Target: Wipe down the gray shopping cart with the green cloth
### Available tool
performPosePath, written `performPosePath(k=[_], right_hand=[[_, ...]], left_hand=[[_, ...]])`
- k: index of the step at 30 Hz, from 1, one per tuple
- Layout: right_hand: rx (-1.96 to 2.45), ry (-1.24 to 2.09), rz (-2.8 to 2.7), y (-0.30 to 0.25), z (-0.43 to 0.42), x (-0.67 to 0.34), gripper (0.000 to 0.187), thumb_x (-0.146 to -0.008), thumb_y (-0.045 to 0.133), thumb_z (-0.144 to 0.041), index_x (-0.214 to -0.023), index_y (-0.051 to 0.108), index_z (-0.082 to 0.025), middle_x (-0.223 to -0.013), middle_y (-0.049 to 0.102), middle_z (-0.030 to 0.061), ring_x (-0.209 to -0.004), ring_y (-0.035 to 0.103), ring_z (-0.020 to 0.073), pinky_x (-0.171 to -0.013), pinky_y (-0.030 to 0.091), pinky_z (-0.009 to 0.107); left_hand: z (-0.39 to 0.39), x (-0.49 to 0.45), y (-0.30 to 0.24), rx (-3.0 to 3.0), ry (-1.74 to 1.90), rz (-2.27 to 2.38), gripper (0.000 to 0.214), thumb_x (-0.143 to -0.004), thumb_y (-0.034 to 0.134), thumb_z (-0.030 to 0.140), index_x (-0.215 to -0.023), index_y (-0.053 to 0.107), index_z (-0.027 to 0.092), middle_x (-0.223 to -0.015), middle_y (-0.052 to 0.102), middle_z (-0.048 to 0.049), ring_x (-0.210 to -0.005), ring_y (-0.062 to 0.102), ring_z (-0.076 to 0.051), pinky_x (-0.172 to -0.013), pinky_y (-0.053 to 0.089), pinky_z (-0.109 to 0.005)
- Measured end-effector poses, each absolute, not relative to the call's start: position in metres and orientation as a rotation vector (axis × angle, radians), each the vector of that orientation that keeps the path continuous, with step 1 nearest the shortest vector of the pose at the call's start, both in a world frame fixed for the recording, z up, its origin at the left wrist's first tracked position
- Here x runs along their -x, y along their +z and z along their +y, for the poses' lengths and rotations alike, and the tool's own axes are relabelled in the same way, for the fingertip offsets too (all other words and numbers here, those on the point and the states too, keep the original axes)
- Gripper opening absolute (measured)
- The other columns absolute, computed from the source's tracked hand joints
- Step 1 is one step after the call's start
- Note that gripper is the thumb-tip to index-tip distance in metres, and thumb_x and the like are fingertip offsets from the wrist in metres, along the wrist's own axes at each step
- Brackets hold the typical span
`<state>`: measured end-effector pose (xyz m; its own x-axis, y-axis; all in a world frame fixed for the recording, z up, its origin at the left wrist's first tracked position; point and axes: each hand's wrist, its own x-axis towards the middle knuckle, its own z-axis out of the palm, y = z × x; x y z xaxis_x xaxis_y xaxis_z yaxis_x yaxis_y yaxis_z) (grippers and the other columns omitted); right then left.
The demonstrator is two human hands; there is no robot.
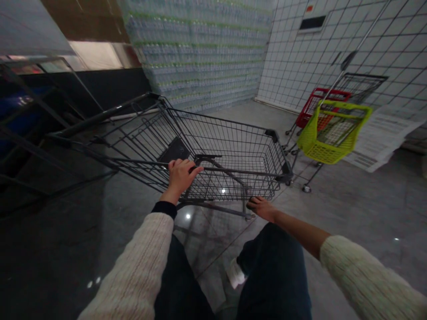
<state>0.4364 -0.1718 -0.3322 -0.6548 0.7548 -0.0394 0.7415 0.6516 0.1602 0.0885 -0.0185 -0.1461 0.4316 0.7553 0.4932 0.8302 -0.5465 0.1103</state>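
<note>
A dark wire shopping cart stands tilted on the glossy grey floor in front of me. My left hand is closed over the near top rim of its basket. My right hand reaches low, at the cart's bottom frame bar near a rear caster; its fingers are curled down and mostly hidden, so what they grip is unclear. My dark trousers and a white shoe show below.
A yellow-green small cart and a red cart stand at the right by a white wire-grid wall. Stacked packs of bottled water fill the back. A dark metal rack is at the left. A printed sheet hangs at the right.
</note>
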Motion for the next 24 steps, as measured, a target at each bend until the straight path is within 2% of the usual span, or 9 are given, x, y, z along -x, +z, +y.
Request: performPosePath(k=[4,9,12,15,19,22,24], right_hand=[[-1.096,0.25,2.889,-0.314,-0.151,-0.403,0.027,-0.089,0.053,-0.019,-0.112,0.068,-0.021,-0.133,0.057,0.0071,-0.12,0.043,0.0243,-0.095,0.034,0.039],[-1.117,0.25,2.787,-0.312,-0.156,-0.439,0.02,-0.088,0.054,-0.016,-0.094,0.073,-0.019,-0.124,0.062,0.0068,-0.113,0.049,0.0222,-0.089,0.038,0.035],[-1.289,0.254,2.67,-0.311,-0.183,-0.469,0.021,-0.087,0.055,-0.015,-0.092,0.074,-0.02,-0.121,0.064,0.0067,-0.114,0.049,0.0237,-0.089,0.038,0.036],[-1.333,0.265,2.684,-0.297,-0.198,-0.463,0.024,-0.089,0.053,-0.017,-0.103,0.072,-0.023,-0.125,0.063,0.0053,-0.113,0.05,0.0245,-0.09,0.037,0.038],[-1.178,0.339,2.926,-0.263,-0.177,-0.409,0.033,-0.095,0.046,-0.024,-0.123,0.063,-0.026,-0.139,0.055,0.0028,-0.119,0.045,0.0234,-0.095,0.036,0.039],[-1.375,0.443,2.964,-0.245,-0.15,-0.382,0.039,-0.098,0.041,-0.025,-0.136,0.053,-0.026,-0.14,0.053,0.003,-0.12,0.043,0.0228,-0.098,0.034,0.04],[-1.477,0.461,2.941,-0.245,-0.142,-0.383,0.039,-0.099,0.039,-0.026,-0.135,0.053,-0.025,-0.138,0.055,0.0035,-0.12,0.044,0.0233,-0.096,0.035,0.04]], left_hand=[[-0.019,-0.088,-0.145,2.527,-0.737,-1.394,0.038,-0.089,0.048,0.057,-0.078,0.063,0.024,-0.086,0.067,-0.0042,-0.091,0.053,-0.024,-0.09,0.028,-0.042],[-0.019,-0.084,-0.144,2.53,-0.712,-1.401,0.037,-0.09,0.047,0.056,-0.08,0.064,0.024,-0.087,0.068,-0.0046,-0.092,0.053,-0.024,-0.089,0.029,-0.041],[-0.018,-0.084,-0.145,2.529,-0.726,-1.407,0.037,-0.09,0.047,0.055,-0.078,0.064,0.024,-0.087,0.068,-0.005,-0.092,0.053,-0.025,-0.089,0.028,-0.042],[-0.018,-0.084,-0.146,2.53,-0.765,-1.409,0.037,-0.09,0.047,0.053,-0.077,0.064,0.024,-0.086,0.068,-0.0052,-0.092,0.052,-0.025,-0.089,0.028,-0.042],[-0.019,-0.084,-0.146,2.552,-0.785,-1.421,0.037,-0.09,0.047,0.054,-0.075,0.064,0.024,-0.085,0.067,-0.0056,-0.091,0.052,-0.025,-0.09,0.028,-0.043],[-0.02,-0.083,-0.144,2.557,-0.783,-1.412,0.037,-0.089,0.048,0.055,-0.077,0.065,0.024,-0.086,0.067,-0.0059,-0.091,0.052,-0.025,-0.09,0.028,-0.043],[-0.021,-0.082,-0.143,2.554,-0.77,-1.408,0.038,-0.088,0.048,0.056,-0.079,0.065,0.024,-0.086,0.067,-0.0061,-0.091,0.053,-0.025,-0.09,0.029,-0.043]])
